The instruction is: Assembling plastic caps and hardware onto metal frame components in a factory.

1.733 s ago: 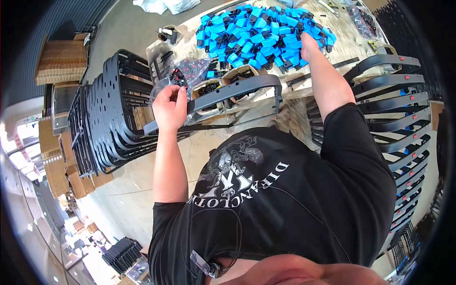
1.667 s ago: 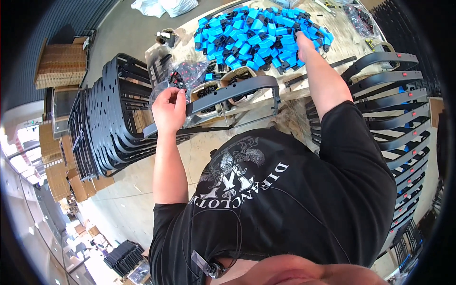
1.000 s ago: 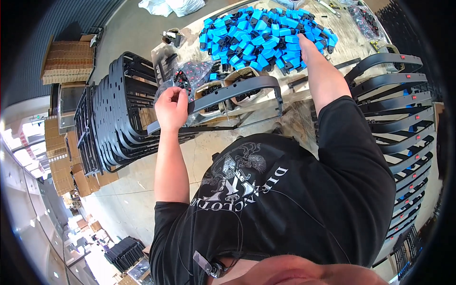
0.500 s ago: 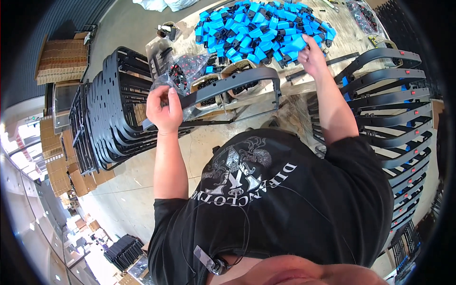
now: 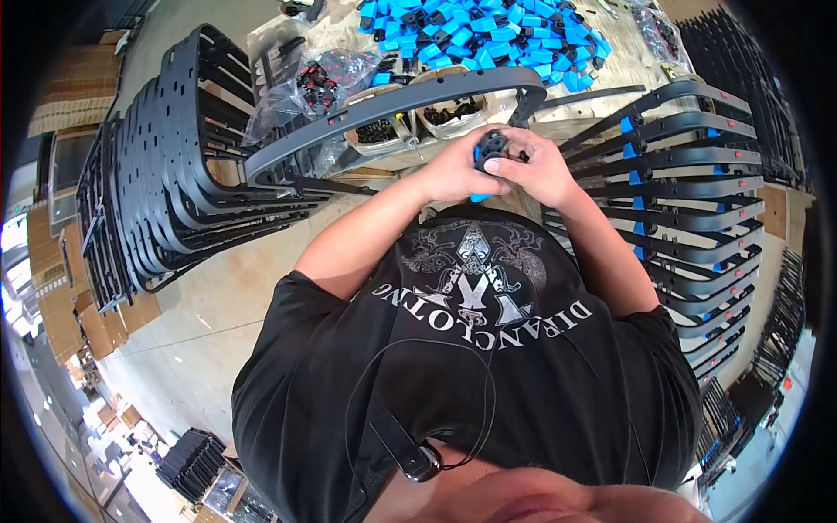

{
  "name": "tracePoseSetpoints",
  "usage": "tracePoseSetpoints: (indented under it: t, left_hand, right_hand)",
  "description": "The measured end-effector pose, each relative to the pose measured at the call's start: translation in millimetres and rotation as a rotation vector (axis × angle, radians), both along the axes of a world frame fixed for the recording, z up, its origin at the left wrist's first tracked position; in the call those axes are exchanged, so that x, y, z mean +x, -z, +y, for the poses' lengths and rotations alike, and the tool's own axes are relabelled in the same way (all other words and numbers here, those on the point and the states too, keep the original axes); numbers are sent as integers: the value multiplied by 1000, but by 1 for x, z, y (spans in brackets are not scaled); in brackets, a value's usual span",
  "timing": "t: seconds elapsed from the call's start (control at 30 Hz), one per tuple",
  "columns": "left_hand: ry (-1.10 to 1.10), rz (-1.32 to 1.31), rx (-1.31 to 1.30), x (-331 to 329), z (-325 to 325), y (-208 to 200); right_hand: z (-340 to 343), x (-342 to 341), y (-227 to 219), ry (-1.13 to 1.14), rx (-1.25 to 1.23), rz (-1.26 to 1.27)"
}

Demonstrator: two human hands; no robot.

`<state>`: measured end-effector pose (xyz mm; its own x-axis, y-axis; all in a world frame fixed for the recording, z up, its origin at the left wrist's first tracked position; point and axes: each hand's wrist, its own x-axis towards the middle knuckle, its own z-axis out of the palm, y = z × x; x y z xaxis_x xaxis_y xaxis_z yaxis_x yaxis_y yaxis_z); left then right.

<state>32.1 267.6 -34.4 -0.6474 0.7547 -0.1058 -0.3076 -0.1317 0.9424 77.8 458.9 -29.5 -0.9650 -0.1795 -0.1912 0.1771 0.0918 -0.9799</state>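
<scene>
A black and blue plastic part [image 5: 492, 148] is held in front of my chest between my two hands. My left hand [image 5: 455, 167] closes around its left side, while my right hand [image 5: 542, 167] grips it from the right with the thumb across its black end. Much of the blue portion is hidden by my fingers. Just beyond my hands a black curved frame [image 5: 384, 106] arches across the near edge of the workbench. The big pile of similar blue and black parts [image 5: 479, 35] lies farther back on the bench.
Open boxes of small black pieces [image 5: 453, 112] and a clear plastic bag of red and black pieces [image 5: 318, 87] sit on the workbench [image 5: 623, 65]. Stacked black frames [image 5: 166, 166] stand at left. More frames with blue parts [image 5: 689, 183] are racked at right.
My right hand has come back from the pile with a blue and black part. My left hand has left the curved frame and joined it in front of my chest. The view has shifted.
</scene>
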Motion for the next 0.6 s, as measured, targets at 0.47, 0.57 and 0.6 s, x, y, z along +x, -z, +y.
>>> tracePoseSetpoints:
  t: [0.47,0.57,0.6]
  left_hand:
    - [-167,-391,-83,21,-12,53]
    - [-166,-320,-130,19,2,64]
    - [-138,-283,-270,16,7,61]
  right_hand:
    - [-3,22,43,125,-427,-596]
    - [11,13,52,85,-339,-571]
    - [20,12,59,65,-361,-547]
